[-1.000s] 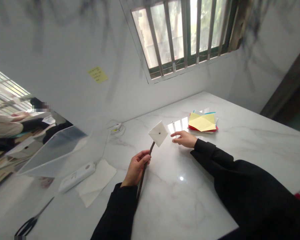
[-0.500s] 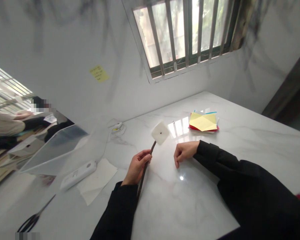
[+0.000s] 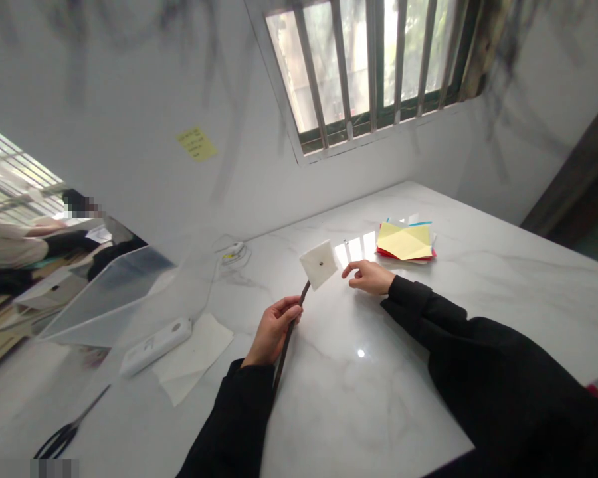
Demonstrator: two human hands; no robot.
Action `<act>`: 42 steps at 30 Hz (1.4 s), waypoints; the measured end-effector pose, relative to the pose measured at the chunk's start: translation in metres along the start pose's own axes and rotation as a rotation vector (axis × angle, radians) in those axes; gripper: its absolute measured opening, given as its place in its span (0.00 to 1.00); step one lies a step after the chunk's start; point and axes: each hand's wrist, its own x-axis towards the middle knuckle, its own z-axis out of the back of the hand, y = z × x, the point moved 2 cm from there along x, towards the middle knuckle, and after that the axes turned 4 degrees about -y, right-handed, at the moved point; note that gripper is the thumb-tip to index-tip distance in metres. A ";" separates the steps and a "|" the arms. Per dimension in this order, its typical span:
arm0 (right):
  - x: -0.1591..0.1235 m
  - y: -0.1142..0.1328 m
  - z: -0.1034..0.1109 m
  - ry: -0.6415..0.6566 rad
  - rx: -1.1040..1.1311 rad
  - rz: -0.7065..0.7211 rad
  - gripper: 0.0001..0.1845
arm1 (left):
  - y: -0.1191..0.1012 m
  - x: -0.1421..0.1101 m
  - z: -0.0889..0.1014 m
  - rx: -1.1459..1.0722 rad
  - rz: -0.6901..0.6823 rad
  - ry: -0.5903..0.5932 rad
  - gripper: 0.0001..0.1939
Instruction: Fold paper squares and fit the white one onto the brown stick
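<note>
My left hand (image 3: 275, 330) is closed around a thin dark stick (image 3: 285, 352), thumb and fingers gripping its upper part. At the stick's top end sits a white square of paper (image 3: 311, 264), tilted, with a small dark dot at its middle. Just right of the paper is my right hand (image 3: 369, 277), holding nothing. Its index finger points out toward the paper's edge without touching it, while the other fingers are bent.
Behind my right hand lies a stack of coloured paper (image 3: 405, 242). To the left are a cream sheet (image 3: 199, 362), a white power strip-like device (image 3: 155, 346), scissors (image 3: 62, 438) and a clear plastic bin (image 3: 104, 299). A cable (image 3: 233, 252) lies by the wall. Another person (image 3: 10, 242) sits far left.
My right hand has risen and stretched its index finger toward the paper from a lower, downward-curled pose. The paper square, blurred before, now shows sharp corners. My left hand keeps its place.
</note>
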 end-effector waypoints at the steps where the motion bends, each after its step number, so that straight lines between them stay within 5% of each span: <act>1: 0.000 0.000 0.000 0.001 0.001 0.003 0.18 | 0.000 0.000 0.000 -0.001 0.000 0.004 0.26; 5: 0.002 -0.003 0.001 -0.031 -0.003 -0.002 0.19 | -0.001 0.000 -0.001 -0.007 -0.002 0.005 0.25; 11: -0.001 0.001 0.005 -0.335 -0.073 0.079 0.45 | -0.002 -0.002 -0.003 0.009 -0.004 0.025 0.25; 15: -0.006 0.006 0.011 -0.443 -0.168 0.136 0.42 | -0.003 -0.003 -0.005 0.028 0.002 0.042 0.24; 17: -0.006 0.005 0.013 -0.257 -0.202 0.114 0.32 | -0.003 -0.003 -0.005 0.028 0.003 0.045 0.24; 20: -0.009 0.001 0.005 0.380 -0.153 0.090 0.17 | -0.004 -0.004 -0.004 0.015 -0.003 0.045 0.23; 22: -0.010 0.001 0.000 0.573 -0.117 0.114 0.15 | -0.004 -0.004 -0.004 0.011 -0.008 0.039 0.23; 34: 0.001 -0.006 0.003 0.052 -0.204 0.026 0.11 | -0.003 -0.003 -0.004 0.001 0.004 0.027 0.23; 38: 0.001 -0.004 0.008 -0.149 -0.114 -0.021 0.36 | -0.004 -0.004 -0.006 0.002 0.009 0.026 0.22; 40: -0.003 0.001 0.008 -0.151 0.027 -0.048 0.45 | -0.004 -0.004 -0.005 0.004 0.005 0.030 0.22; 42: -0.010 0.010 0.003 0.115 0.192 -0.048 0.42 | -0.004 -0.003 -0.005 0.002 -0.003 0.033 0.23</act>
